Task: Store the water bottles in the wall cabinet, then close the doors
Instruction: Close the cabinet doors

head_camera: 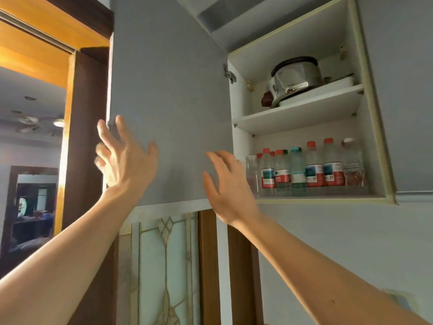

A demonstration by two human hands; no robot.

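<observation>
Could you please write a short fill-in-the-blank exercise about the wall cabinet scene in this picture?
1. The water bottles stand in a row on the ____ shelf of the wall cabinet.
2. The steel pot sits on the ____ shelf.
3. The left hand and the right hand are both ____, holding nothing.
4. The grey cabinet door on the left stands ____.

Missing words: lower; upper; open; open

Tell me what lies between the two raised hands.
In the head view, only the bare grey face of the open cabinet door shows between the left hand and the right hand. Both hands are open and empty.
</observation>
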